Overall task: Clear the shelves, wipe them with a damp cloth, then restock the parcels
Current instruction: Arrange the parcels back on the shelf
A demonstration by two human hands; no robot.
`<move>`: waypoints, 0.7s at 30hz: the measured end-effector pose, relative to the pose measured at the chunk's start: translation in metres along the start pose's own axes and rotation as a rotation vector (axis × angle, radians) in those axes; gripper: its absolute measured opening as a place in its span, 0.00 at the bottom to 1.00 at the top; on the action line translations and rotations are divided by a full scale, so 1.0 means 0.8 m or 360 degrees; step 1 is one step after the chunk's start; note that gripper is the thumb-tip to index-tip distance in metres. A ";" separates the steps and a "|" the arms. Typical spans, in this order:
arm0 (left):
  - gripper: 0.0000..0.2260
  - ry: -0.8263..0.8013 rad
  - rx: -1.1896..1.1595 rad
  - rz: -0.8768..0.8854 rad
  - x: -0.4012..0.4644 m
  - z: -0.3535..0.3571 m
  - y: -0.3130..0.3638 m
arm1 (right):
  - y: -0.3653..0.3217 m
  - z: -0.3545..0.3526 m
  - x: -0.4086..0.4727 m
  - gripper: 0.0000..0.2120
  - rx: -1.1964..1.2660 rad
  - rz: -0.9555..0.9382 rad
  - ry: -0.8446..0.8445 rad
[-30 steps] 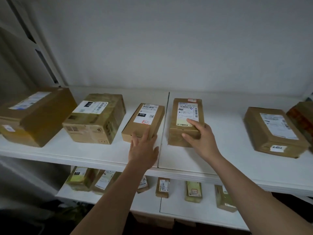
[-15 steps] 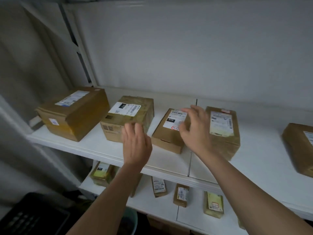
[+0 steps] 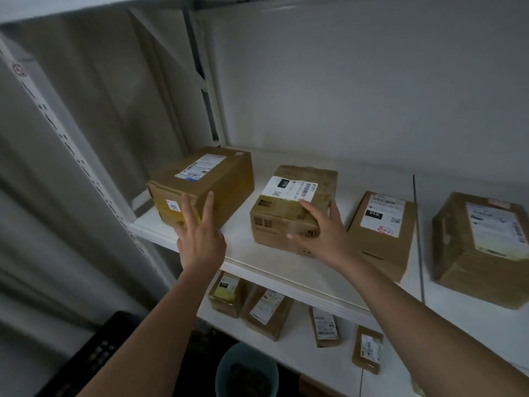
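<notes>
Fingers (image 3: 210, 200) of my left hand (image 3: 201, 245) stand straight and spread, 2 of them lying against the near face of the big brown box (image 3: 206, 181) at the shelf's left end; whether they press or only touch it I cannot tell. My right hand (image 3: 326, 237) is splayed wide over the near right corner of the second box (image 3: 289, 207), thumb low on its front face, the other fingers reaching over the top edge beside the white label (image 3: 289, 188). Neither hand closes round anything.

Both boxes are plain cardboard, tape-glossed and a little crumpled, each carrying a printed white label on top. They sit on the white upper shelf (image 3: 243, 253), smooth and matte. To their right lie a flatter carton (image 3: 380, 233) and a bulkier, creased parcel (image 3: 481, 247). On the lower shelf (image 3: 297, 351) rest 4 smaller labelled packets (image 3: 266, 310). Below that stands a round teal bucket (image 3: 246, 371), with a black slotted crate (image 3: 97, 353) to its left.
</notes>
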State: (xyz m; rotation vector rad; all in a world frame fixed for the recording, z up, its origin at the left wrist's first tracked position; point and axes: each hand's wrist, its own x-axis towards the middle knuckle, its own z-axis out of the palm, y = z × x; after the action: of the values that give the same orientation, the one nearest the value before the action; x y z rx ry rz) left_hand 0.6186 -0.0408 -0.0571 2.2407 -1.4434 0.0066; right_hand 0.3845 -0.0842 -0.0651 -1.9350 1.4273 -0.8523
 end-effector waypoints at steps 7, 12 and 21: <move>0.38 -0.0161 0.0014 0.0148 0.069 -0.002 -0.049 | -0.020 0.053 0.028 0.30 -0.0041 0.0051 0.0260; 0.32 -0.0028 0.0126 0.0197 0.088 0.007 -0.066 | -0.041 0.080 0.044 0.29 -0.0022 0.0096 0.0249; 0.28 0.0052 0.0269 0.0172 0.121 -0.003 -0.110 | -0.074 0.123 0.068 0.28 -0.0005 0.0108 0.0243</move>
State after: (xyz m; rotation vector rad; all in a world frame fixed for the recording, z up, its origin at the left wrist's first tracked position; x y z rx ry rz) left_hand 0.7378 -0.0937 -0.0644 2.2798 -1.5979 0.2065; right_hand 0.5076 -0.1136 -0.0729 -1.8460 1.5734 -0.9843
